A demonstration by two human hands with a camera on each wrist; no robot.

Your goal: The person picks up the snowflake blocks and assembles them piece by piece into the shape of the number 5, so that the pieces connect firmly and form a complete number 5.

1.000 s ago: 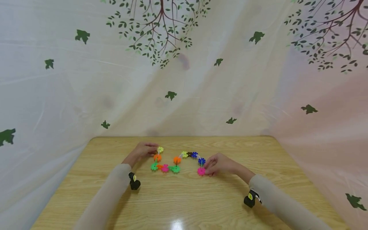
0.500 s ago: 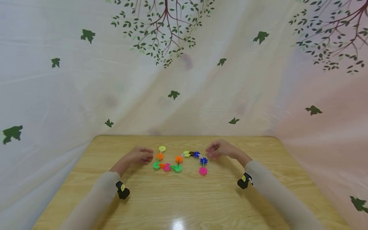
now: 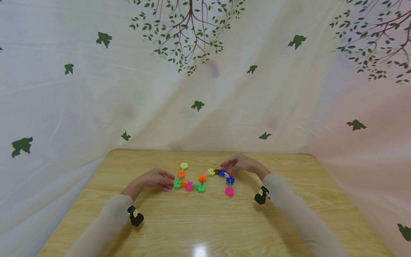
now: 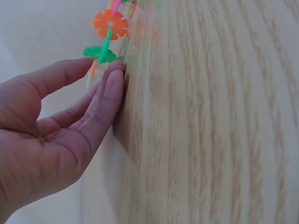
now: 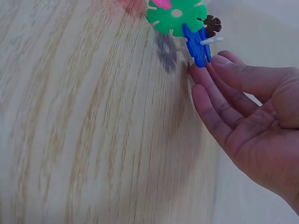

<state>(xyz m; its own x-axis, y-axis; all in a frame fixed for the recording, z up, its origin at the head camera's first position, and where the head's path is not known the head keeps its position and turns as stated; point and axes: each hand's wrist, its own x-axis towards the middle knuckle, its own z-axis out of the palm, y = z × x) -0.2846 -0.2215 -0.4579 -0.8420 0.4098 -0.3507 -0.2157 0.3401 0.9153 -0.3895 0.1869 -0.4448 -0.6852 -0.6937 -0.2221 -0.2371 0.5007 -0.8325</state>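
Note:
Notched flower-shaped plastic discs, linked into a winding chain, lie on the table. In the head view, the left end runs from a yellow disc (image 3: 184, 165) through an orange disc (image 3: 181, 174) to a green disc (image 3: 177, 184). My left hand (image 3: 156, 180) is beside that green disc; the left wrist view has thumb and relaxed fingers (image 4: 100, 105) right at a green disc (image 4: 99, 53). On the far right side, my right hand (image 3: 243, 164) reaches down behind a blue disc (image 3: 222, 172). Its fingertips come right up to blue discs (image 5: 196, 46) in the right wrist view.
The chain continues through a pink disc (image 3: 189, 186) and ends at another pink disc (image 3: 229, 191) at front right. Under everything is a wood-grain table (image 3: 199, 221). A pale cloth (image 3: 154, 117) printed with trees and birds hangs behind it.
Both hands have let go of the chain's ends. The left hand has moved nearer me, from the yellow disc to the green one; the right has moved away from me, from pink to blue.

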